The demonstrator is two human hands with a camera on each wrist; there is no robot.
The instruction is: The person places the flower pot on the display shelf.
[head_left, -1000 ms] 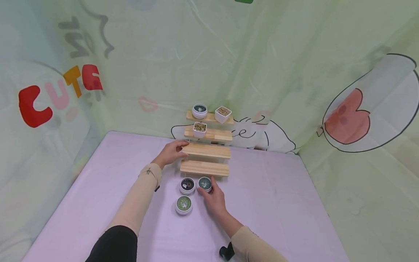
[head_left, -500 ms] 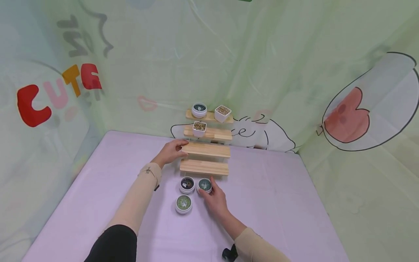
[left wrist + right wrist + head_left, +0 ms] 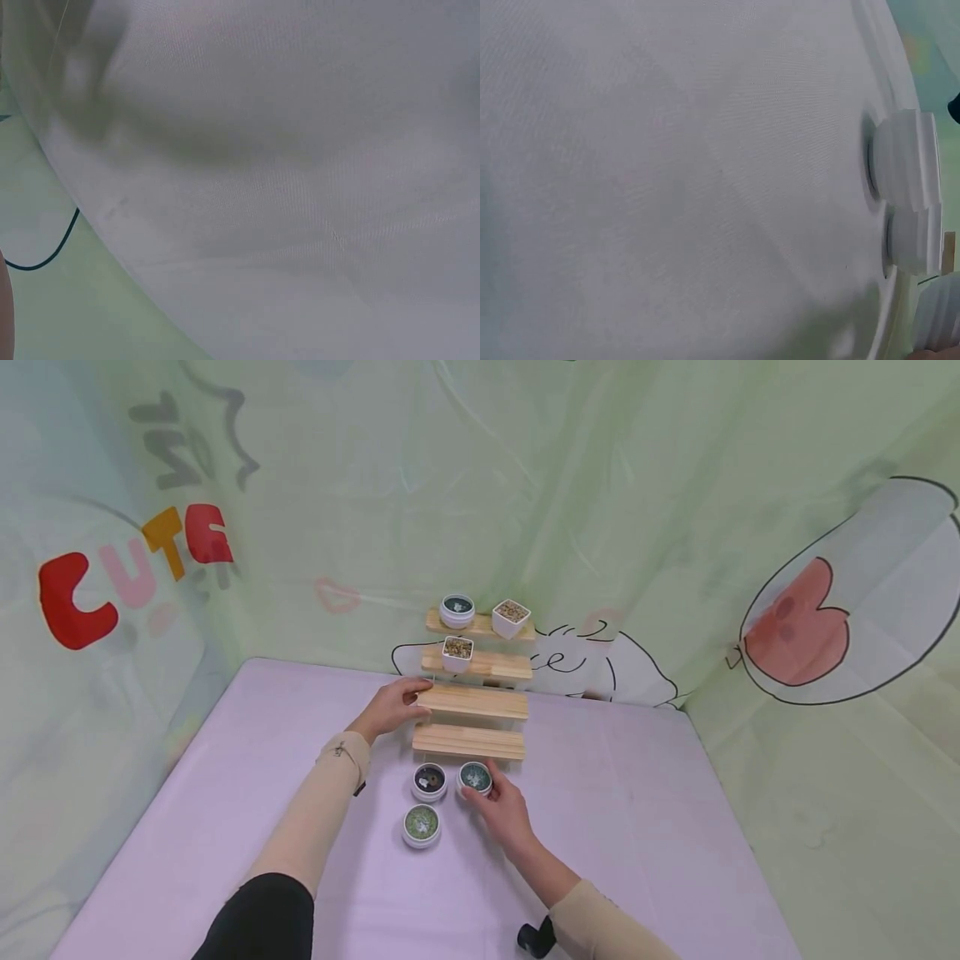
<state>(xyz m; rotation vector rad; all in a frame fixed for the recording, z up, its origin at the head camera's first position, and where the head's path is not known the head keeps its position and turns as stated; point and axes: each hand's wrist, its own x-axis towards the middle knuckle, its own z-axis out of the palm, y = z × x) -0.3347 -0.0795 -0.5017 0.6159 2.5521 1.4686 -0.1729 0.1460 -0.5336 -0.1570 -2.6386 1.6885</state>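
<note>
A lilac cloth covers the table (image 3: 225,777), which is hemmed in on three sides by pale green sheeting printed with cartoon drawings and the red, pink and orange letters "CUTE" (image 3: 127,572) on the left wall. Against the back edge stands a small wooden stepped shelf (image 3: 472,702) with four slatted tiers. The person's right hand (image 3: 506,806) has thumb and fingers curled round a little round white pot (image 3: 475,777) with a dark blue-green filling speckled white; it sits on or barely above the cloth, just in front of the lowest tier, and I cannot tell whether it touches the cloth. The left hand (image 3: 392,706) grips the left end of the third tier down, thumb on top and fingers curled at the edge. Close to the left of the held pot is a round white pot with dark contents (image 3: 429,781), and nearer the person a round white pot with green contents (image 3: 421,825). Up on the shelf, a round blue-green pot (image 3: 457,609) and a square white pot with tan gravel (image 3: 512,617) share the top tier, with another square gravel pot (image 3: 457,653) one tier below. The right wrist view shows white pot sides (image 3: 907,161) low over the cloth; the left wrist view shows only cloth and green sheeting.
</note>
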